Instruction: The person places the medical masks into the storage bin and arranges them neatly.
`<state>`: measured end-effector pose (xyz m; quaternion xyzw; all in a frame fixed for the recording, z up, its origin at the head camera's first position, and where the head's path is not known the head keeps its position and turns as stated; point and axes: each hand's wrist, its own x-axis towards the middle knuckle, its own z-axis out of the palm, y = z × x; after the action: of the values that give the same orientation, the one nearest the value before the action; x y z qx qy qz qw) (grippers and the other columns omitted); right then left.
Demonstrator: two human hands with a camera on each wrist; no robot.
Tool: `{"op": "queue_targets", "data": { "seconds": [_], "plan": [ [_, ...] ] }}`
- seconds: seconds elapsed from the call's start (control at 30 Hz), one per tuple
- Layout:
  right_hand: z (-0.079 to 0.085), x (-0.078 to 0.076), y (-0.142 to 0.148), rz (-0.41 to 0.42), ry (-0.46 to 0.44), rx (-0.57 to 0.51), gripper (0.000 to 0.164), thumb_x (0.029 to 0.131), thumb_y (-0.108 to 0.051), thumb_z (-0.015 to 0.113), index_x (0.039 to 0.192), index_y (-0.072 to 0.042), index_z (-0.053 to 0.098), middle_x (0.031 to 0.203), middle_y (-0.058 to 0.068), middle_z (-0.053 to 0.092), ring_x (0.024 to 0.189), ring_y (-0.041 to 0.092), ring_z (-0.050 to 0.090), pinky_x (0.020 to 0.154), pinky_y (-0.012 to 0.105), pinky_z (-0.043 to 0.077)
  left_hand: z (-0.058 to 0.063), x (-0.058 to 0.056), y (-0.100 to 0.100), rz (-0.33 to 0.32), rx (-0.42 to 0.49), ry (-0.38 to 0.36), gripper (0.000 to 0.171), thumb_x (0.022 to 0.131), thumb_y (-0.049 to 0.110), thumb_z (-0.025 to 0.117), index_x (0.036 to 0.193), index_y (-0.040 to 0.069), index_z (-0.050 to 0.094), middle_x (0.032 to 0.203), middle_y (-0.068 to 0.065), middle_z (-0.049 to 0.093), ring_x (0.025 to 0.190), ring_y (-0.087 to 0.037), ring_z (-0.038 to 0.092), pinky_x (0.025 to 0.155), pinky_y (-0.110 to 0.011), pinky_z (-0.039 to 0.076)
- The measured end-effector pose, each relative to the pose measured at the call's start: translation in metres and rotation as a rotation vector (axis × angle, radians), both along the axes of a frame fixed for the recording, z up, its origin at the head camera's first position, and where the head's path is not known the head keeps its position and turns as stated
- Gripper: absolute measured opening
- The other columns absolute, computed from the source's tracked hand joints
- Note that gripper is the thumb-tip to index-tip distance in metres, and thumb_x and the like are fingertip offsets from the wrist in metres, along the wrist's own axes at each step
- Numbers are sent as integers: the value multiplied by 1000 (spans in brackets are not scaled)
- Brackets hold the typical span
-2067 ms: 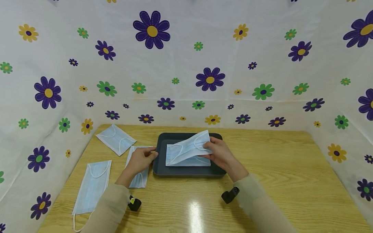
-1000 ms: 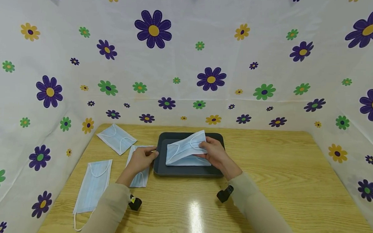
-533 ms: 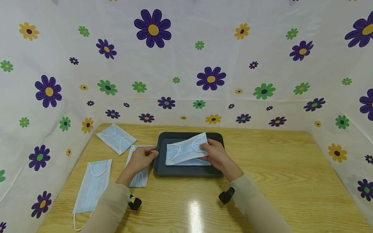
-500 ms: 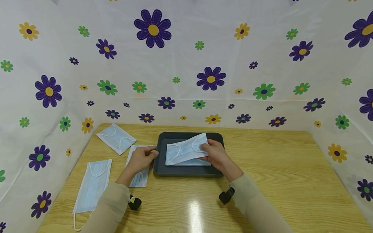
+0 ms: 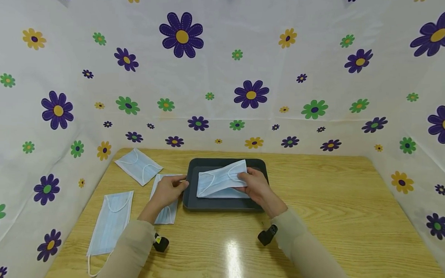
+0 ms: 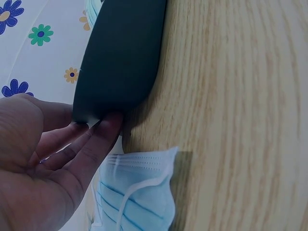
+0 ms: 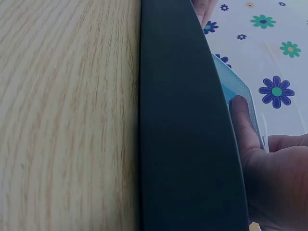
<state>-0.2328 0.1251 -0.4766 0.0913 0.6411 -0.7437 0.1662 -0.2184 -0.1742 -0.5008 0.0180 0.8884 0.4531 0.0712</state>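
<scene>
In the head view a dark grey tray (image 5: 224,204) stands on the wooden table, with a light blue face mask lying flat in it (image 5: 226,193). Over that lies a second pleated mask (image 5: 217,180), its right end raised. My right hand (image 5: 259,187) pinches this raised end between thumb and fingers; the right wrist view shows the hand (image 7: 274,168) partly behind the tray wall (image 7: 187,120). My left hand (image 5: 169,190) grips the tray's left edge, its fingertips against the tray's end (image 6: 115,72) in the left wrist view.
Partly beneath my left forearm and hand lies another mask (image 5: 168,214), left of the tray. Two more masks rest farther left, one at the back (image 5: 138,166) and one nearer the front (image 5: 110,223). A flower-printed cloth (image 5: 217,73) rises behind and beside the table (image 5: 334,208).
My right hand has shifted slightly left, and the raised end of the pinched mask has tilted and come down a little. My left hand stays at the tray's edge.
</scene>
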Motion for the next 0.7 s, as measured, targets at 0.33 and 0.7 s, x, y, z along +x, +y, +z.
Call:
{"op": "queue_targets", "data": {
  "seconds": [0.33,0.7],
  "plan": [
    [4,1,0,15,7,-65,50,109,-5,47,157,8,38,141,23,56,108,19,70,94,36,61,0,1,0,1,-10,-9,43,106,21,65,145,2,64,124,-23,75,99,-25,75,74,-30,58],
    [-1,2,0,-20,31,-15,47,106,-2,49,151,12,43,124,19,62,93,14,70,81,31,63,-1,0,0,4,-14,-11,43,106,22,65,144,3,64,124,-23,75,100,-26,75,74,-31,58]
  ]
}}
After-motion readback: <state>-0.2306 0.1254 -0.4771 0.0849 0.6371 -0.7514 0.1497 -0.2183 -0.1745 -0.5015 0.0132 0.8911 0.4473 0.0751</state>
